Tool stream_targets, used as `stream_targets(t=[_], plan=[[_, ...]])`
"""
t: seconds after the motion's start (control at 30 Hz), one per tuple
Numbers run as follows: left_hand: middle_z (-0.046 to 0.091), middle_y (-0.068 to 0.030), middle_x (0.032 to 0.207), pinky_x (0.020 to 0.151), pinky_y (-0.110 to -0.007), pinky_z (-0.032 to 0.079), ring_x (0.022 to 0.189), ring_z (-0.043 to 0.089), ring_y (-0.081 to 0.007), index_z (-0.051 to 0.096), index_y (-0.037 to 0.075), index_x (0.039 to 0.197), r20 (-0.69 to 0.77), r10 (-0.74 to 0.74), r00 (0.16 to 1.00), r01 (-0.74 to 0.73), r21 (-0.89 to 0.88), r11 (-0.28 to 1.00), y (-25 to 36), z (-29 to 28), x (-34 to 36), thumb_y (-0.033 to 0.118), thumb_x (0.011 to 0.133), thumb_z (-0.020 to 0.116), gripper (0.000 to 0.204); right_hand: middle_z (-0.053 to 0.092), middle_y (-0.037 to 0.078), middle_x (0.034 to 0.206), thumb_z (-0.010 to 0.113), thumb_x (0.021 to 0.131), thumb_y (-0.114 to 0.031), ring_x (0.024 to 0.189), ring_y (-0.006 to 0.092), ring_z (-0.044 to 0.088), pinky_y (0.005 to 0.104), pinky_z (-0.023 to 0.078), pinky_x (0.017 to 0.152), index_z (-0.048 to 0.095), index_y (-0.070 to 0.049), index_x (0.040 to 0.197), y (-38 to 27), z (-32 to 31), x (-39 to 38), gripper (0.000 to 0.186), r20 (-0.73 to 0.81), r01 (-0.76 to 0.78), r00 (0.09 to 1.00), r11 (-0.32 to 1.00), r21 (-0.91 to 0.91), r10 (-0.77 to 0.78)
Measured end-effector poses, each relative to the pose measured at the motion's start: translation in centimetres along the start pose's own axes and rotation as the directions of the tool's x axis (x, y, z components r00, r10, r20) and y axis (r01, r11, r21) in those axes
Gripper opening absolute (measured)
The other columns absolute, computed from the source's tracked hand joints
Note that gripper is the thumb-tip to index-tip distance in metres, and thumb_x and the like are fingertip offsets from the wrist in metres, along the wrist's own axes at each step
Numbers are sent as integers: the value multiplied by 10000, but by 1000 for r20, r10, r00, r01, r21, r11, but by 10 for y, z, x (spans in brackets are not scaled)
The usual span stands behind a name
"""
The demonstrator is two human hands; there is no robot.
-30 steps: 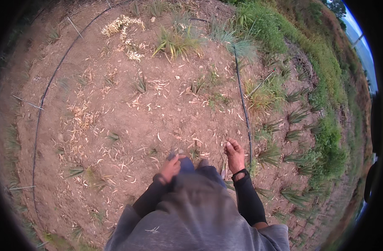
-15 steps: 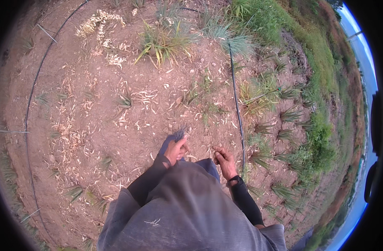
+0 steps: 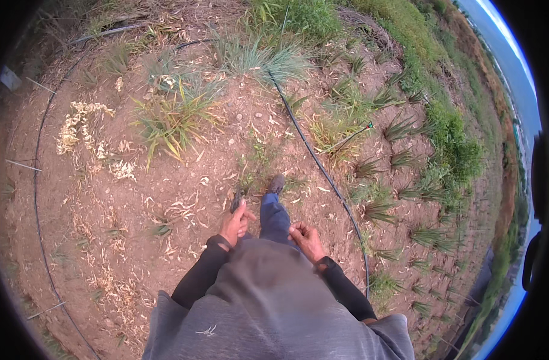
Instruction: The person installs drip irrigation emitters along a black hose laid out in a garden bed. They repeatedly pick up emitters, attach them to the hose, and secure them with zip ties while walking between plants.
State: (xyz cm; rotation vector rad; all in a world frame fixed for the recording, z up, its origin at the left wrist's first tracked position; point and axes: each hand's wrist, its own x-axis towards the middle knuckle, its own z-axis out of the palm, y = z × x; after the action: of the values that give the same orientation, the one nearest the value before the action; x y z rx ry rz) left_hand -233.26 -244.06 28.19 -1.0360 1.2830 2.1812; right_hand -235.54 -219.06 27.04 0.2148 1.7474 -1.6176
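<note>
My left hand (image 3: 233, 224) is closed in front of my body, its wrist in a dark sleeve. Out of its far side sticks a bundle of thin dark strands (image 3: 236, 199), partly hidden by the fingers; its kind I cannot make out. My right hand (image 3: 307, 240) is to the right, beside my blue trouser leg (image 3: 274, 219), with thumb and fingers pinched together. Whatever those fingertips may hold is too small to see. The two hands are apart, and one shoe (image 3: 276, 184) shows on the soil ahead of them.
A black irrigation hose (image 3: 313, 157) runs over the soil to my right, another hose (image 3: 36, 198) at the left. Rows of spiky plants (image 3: 403, 159) grow on the right. Ahead stand a yellow-green clump (image 3: 169, 120) and bluish grass (image 3: 268, 57). Dry leaves (image 3: 181, 210) litter the ground.
My body has stepped forward and the view has turned, so plants and hose appear shifted left. One leg now reaches ahead. Both hands stay closed, a little nearer each other.
</note>
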Motion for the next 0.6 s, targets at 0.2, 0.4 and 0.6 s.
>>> stream_targets(t=[0.2, 0.4, 0.6], plan=[[381, 81, 519, 380, -217, 238, 407, 322, -33, 654, 33, 858, 127, -32, 991, -31, 461, 887, 96, 89, 148, 349, 856, 678, 317, 638, 80, 730, 652, 870, -228, 635, 140, 582, 321, 466, 593, 636, -26, 919, -76, -55, 124, 208, -173, 175, 955, 928, -328, -241], [646, -53, 710, 584, -304, 459, 655, 574, -108, 665, -28, 799, 380, 47, 924, -349, 784, 514, 166, 193, 224, 225, 758, 746, 269, 616, 142, 680, 669, 835, -209, 580, 218, 585, 330, 454, 552, 636, -21, 891, -124, -99, 185, 199, -393, 168, 858, 904, -394, -331], [637, -28, 699, 596, -279, 455, 645, 562, -93, 651, 0, 766, 450, -128, 884, -320, 782, 535, 205, 245, 315, 137, 763, 737, 162, 647, 28, 813, 639, 865, -108, 734, 83, 571, 267, 469, 654, 667, -12, 1015, -129, -138, 227, 180, -519, 220, 825, 973, -65, -222]])
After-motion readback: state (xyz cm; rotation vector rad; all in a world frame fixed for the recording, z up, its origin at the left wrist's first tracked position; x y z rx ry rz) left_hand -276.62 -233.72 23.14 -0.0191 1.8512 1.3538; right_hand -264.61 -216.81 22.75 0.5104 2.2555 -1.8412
